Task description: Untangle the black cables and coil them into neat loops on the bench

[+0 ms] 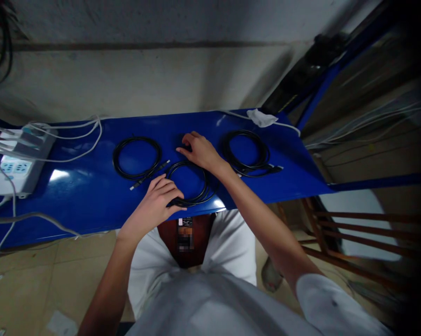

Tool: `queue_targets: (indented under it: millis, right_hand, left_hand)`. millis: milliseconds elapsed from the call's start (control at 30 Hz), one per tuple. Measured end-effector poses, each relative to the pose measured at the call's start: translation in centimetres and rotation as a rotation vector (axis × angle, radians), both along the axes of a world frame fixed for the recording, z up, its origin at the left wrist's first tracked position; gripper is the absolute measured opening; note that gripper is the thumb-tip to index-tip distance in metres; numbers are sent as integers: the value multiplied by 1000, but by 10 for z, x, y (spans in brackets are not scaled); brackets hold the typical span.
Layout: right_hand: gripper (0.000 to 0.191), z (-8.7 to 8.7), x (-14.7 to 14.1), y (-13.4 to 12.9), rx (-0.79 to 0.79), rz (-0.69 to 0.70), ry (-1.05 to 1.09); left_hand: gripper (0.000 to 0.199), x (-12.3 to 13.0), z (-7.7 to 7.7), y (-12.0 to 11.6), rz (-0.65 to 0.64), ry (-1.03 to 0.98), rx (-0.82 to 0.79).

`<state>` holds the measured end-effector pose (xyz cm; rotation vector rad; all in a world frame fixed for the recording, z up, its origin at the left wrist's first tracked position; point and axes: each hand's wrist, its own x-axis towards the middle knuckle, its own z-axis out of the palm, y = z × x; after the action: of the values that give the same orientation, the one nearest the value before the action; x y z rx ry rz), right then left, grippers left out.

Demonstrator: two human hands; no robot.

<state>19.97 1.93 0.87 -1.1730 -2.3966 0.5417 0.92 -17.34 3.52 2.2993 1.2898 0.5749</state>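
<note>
Three coiled black cables lie in a row on a blue table (87,196). At the middle coil (196,201), my left hand (159,200) has its fingers and thumb closed on the near left side of the loop. My right hand (199,149) hovers at the far side of this coil, fingers loosely bent and apart, with nothing visible in them. The left coil (116,161) lies flat, its two plug ends pointing to the lower right. Beyond my right forearm rests the right coil (266,151), with dark connectors at its right side.
A white power strip (24,163) with plugged-in white cords stands at the table's left end. A white wrapped bundle (262,118) lies on a cord at the back right. A wall runs behind the table. A wooden chair (364,238) stands at the right.
</note>
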Motion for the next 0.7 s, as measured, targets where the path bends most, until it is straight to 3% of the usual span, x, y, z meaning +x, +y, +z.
queue_targets:
  millis: [167, 300, 467, 600, 700]
  right_hand:
    - [4, 3, -4, -2, -22, 29, -28]
    - [4, 12, 12, -20, -19, 27, 177]
    - [20, 31, 50, -81, -146, -113, 661]
    - [21, 32, 76, -137, -246, -278, 810]
    - [15, 22, 84, -166, -282, -353, 850]
  left_hand:
    - [15, 11, 8, -8, -23, 99, 28]
    - [13, 19, 13, -9, -45, 134, -29]
    - [33, 32, 13, -4, -30, 152, -42]
    - [49, 48, 10, 2, -4, 210, -47]
    - [45, 58, 7, 7, 23, 213, -52]
